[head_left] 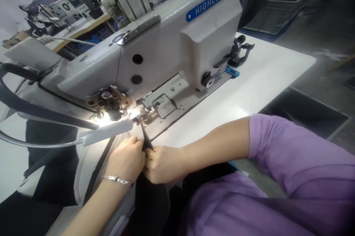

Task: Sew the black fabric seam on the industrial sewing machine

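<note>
Just in front of the needle area of a grey sewing machine [166, 44], both hands grip layered fabric [94, 162] in light grey and black. My left hand [127, 158], with a silver bangle at the wrist, is closed on the fabric's light side. Close against it, my right hand [161, 164], wearing a ring, pinches the dark edge. The fabric runs up from the fists to the lit presser foot, and its lower part hangs over the table's front edge. My fingertips are mostly hidden in the folds.
A lamp [108, 132] on a flexible neck reaches in above my left hand. Dark cloth [50, 158] lies on the left. The white tabletop [266, 66] extends right, with a blue-handled tool [232, 71] by the machine base. Another sewing machine [66, 7] stands behind.
</note>
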Motion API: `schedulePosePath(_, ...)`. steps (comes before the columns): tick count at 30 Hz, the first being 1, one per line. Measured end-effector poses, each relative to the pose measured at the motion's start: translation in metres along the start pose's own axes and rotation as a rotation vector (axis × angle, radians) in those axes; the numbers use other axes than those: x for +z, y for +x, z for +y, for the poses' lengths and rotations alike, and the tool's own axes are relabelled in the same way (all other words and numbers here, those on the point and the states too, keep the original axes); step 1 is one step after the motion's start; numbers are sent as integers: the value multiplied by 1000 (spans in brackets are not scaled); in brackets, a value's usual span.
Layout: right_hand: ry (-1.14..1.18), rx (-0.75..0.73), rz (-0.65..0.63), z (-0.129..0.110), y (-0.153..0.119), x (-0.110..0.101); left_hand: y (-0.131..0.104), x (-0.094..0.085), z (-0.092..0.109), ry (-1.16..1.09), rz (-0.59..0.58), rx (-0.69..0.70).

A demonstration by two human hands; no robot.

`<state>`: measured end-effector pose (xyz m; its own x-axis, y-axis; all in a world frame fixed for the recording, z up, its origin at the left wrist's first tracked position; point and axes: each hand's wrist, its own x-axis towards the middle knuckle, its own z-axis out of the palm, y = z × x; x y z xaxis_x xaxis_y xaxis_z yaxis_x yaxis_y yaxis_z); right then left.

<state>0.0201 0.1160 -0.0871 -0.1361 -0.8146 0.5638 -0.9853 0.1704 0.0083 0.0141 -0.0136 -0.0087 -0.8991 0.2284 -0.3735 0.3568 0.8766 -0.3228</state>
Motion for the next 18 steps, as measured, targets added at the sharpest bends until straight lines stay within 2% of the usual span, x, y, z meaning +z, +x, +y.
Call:
schedulePosePath(11,20,81,-69,16,7,6,17,8,-21,-25,74,32)
schedulePosePath(15,-12,101,-37,15,7,8,22,9,-27,-111,95,-22)
schedulePosePath(18,-47,81,9,6,4,6,25,11,-22,-280,70,-45)
